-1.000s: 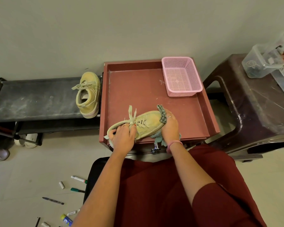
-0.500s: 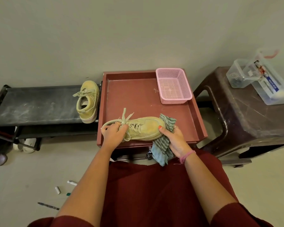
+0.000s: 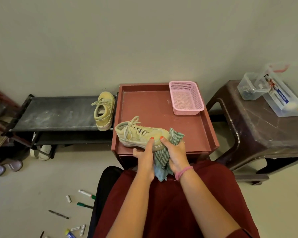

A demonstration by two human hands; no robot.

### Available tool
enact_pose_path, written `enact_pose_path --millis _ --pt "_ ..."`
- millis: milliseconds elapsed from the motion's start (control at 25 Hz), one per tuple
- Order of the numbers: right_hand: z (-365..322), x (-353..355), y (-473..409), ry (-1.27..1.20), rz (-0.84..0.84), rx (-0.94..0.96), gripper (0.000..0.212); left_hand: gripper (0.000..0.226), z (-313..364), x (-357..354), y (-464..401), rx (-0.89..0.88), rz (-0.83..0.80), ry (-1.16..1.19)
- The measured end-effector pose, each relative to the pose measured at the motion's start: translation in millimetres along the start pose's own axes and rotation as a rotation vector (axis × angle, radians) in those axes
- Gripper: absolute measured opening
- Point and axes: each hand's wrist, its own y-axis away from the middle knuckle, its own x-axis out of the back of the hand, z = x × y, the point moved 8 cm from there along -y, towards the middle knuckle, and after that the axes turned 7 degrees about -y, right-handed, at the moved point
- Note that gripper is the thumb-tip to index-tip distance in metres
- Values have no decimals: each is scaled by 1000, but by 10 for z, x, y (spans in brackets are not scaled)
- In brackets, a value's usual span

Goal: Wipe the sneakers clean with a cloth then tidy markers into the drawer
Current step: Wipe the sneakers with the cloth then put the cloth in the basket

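Fingertips of left hand (image 3: pixel 145 158) pressing on sneaker (image 3: pixel 141 136) toe side, straight, not curled round it. Right hand (image 3: pixel 175 152) bunching striped cloth (image 3: pixel 162 162) against toe cap, fingers wrapped in fabric. Sneaker on red cabinet top (image 3: pixel 193 127), at near edge. Probably light, soft upper, stiff sole; best held by sole edge or heel. Cloth limp, hangs over edge. Beyond fingers: pink basket (image 3: pixel 186 97), well apart. Left: second sneaker (image 3: pixel 104 111) on black rack (image 3: pixel 58 113). Markers (image 3: pixel 86 194) scattered on floor, below left arm.
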Motion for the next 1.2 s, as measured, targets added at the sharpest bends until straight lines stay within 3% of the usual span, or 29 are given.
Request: enact_pose_path --millis 80,200,320,440,520,720,800,960,1080,1200 --pt "23 -62 101 14 -54 11 46 117 -63 -106 -62 9 -83 129" --pt "-72 -118 237 0 -148 10 25 123 34 -77 -94 -51 -28 54" --pt "-254 -41 313 -29 -192 -10 20 99 164 38 -101 -91 -41 142" --pt "-571 104 325 -7 -129 76 15 56 239 71 -37 -57 -213 287" --pt "-781 79 359 71 -135 156 18 46 235 82 57 4 -308 408" --pt "-815 -318 518 443 -210 317 13 45 103 111 120 67 -345 445" --pt "-666 -538 613 651 -327 406 15 39 125 104 172 52 -348 437" --pt "-146 -747 913 1194 -528 756 50 38 246 208 151 -29 -367 517" --pt "87 -722 1049 1487 -581 1129 57 42 195 239 121 33 -421 505" --pt "38 -776 964 1568 -561 1227 56 39 158 264 48 39 -389 528"
